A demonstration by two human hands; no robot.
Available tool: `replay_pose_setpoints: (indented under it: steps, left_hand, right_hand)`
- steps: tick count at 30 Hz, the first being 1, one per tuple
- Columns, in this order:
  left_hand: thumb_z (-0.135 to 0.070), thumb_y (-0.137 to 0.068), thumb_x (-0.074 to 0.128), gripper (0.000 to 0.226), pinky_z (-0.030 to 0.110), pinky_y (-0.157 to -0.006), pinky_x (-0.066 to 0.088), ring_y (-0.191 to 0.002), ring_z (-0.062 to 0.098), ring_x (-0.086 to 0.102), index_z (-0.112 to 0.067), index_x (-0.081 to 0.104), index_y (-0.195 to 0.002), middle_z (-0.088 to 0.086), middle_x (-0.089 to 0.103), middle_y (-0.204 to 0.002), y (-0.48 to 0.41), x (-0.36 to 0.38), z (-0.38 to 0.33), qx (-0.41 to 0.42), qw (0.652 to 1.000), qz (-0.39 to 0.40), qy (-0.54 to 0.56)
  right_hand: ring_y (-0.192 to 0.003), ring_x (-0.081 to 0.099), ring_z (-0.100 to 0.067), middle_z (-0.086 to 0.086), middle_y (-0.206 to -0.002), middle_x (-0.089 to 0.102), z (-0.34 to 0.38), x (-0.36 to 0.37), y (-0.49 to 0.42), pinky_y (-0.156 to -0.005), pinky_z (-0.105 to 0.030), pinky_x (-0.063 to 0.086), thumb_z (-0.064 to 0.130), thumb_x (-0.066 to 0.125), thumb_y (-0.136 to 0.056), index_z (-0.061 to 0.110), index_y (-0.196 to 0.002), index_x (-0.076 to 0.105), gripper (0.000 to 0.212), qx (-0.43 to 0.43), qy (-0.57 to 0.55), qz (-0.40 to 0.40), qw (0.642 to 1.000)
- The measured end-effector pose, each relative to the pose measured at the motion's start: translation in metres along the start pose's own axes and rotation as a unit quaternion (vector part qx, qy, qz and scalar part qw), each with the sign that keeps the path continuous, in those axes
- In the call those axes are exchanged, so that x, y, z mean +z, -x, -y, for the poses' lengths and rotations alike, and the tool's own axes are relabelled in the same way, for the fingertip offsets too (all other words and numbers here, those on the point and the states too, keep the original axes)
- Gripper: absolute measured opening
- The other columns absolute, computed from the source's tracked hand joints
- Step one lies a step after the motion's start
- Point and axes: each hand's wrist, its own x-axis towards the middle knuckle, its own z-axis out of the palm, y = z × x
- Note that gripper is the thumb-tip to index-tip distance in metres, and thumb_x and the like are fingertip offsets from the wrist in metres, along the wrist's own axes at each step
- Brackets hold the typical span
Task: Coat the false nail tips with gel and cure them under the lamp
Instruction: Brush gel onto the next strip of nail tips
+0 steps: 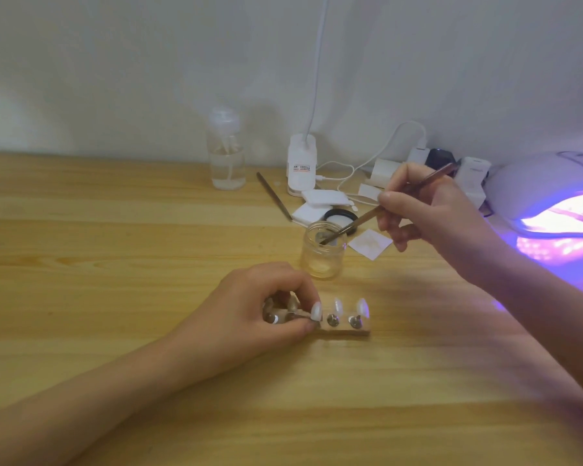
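Head view: near the middle of the desk (115,264), the left hand (276,306) pinches one false nail tip (316,311) on a holder strip (345,333). Three tips show; others may hide under the hand. The right hand (428,213) grips a brush (364,222) dipped in the single glass jar (322,260). Wiping excess on the rim should keep the coat thin. One lit lamp (532,183) glows at the desk's right edge.

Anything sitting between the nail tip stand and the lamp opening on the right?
No object lies on the table between the stand and the lamp. Only the right forearm crosses over that stretch, its right hand dipping the brush in the jar farther back.
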Motion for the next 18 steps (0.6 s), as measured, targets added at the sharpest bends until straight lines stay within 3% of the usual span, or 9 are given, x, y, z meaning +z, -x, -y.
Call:
replay_pose_setpoints:
  steps: [8,18]
  left_hand:
    - [-0.014,-0.079,0.077,0.018,0.028,-0.066,0.046,-0.077,0.017,0.058,-0.028,0.067,-0.077,-0.008,0.062,-0.082,0.003,0.002,-0.002,0.013,0.999,-0.023,-0.029]
    - [-0.019,-0.079,0.066,0.011,0.021,-0.067,0.046,-0.081,0.014,0.059,-0.029,0.063,-0.079,-0.013,0.059,-0.088,0.004,0.003,-0.004,0.069,0.994,-0.022,-0.079]
  right_hand:
    - [-0.041,0.049,-0.015,-0.007,-0.057,0.062,0.003,0.02,-0.007,-0.042,-0.021,0.04,0.01,0.061,-0.096,0.014,-0.074,0.05,0.025,0.005,0.066,0.009,0.998]
    - [-0.042,0.049,-0.013,-0.006,-0.057,0.062,-0.001,0.024,-0.004,-0.041,-0.022,0.04,0.01,0.061,-0.096,0.014,-0.075,0.05,0.024,0.026,0.058,0.028,0.998]
